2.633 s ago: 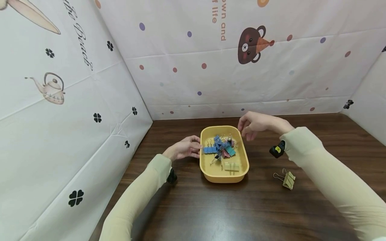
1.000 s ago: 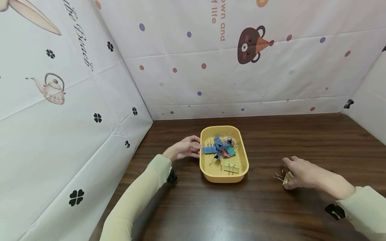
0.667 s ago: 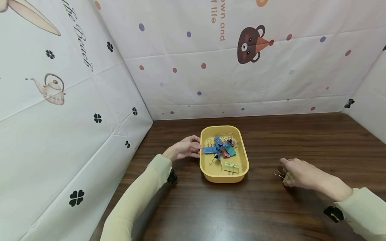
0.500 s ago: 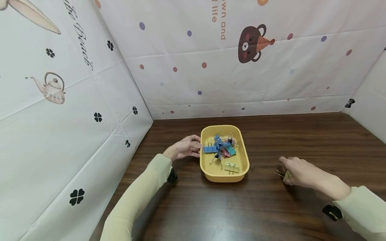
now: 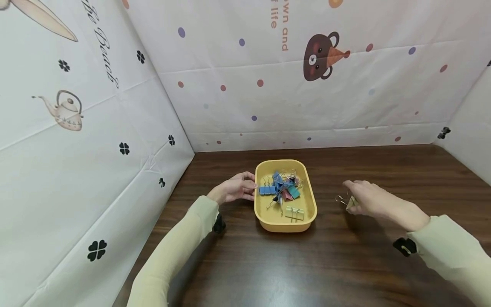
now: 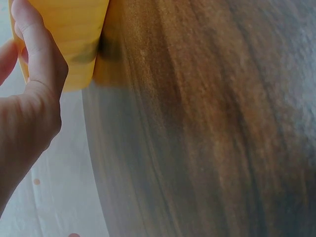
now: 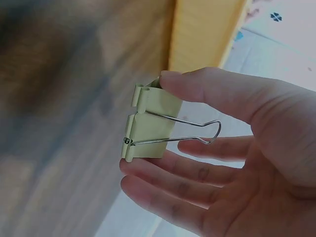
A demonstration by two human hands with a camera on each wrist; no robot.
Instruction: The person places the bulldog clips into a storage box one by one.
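In the head view my right hand (image 5: 370, 199) pinches a pale yellow binder clip (image 5: 350, 203), right of a yellow plastic tray (image 5: 285, 227). The right wrist view shows this binder clip (image 7: 158, 131) between thumb and fingers, its wire handles pointing toward the palm. My left hand (image 5: 235, 187) rests with extended fingers against the tray's left side, fingertips at the rim. Blue, teal and pink binder clips lie in a pile inside the tray, including a blue clip (image 5: 267, 190) on the left and a teal clip (image 5: 293, 192). A pale yellow clip (image 5: 294, 212) lies apart near the tray's front.
Everything is on a dark wood-grain table (image 5: 249, 264). A white printed sheet (image 5: 230, 102) stands along the back, and similar sheets rise at both sides.
My right hand has gone from beside the tray to the loose yellow clip, gripped it and carried it leftward and back toward the tray. The left hand and tray hold still.
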